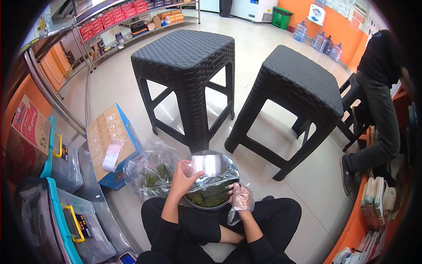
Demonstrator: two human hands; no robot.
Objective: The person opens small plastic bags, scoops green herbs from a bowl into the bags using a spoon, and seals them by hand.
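Observation:
My left hand is bare and pinches a stack of small clear plastic bags between thumb and fingers, above a round metal tray. Dark green, clumpy, moss-like material lies in the tray's near half, with clear plastic film partly across it. My right hand, in a loose clear plastic glove, is at the tray's right rim. Its fingers are curled in; what they grip, if anything, I cannot make out. Left of the tray sits a large clear plastic bag with more green material inside.
A cardboard box carries another pack of small bags. Two black stools stand ahead. Lidded plastic bins line the left side. At right, a person stands beside an orange shelf.

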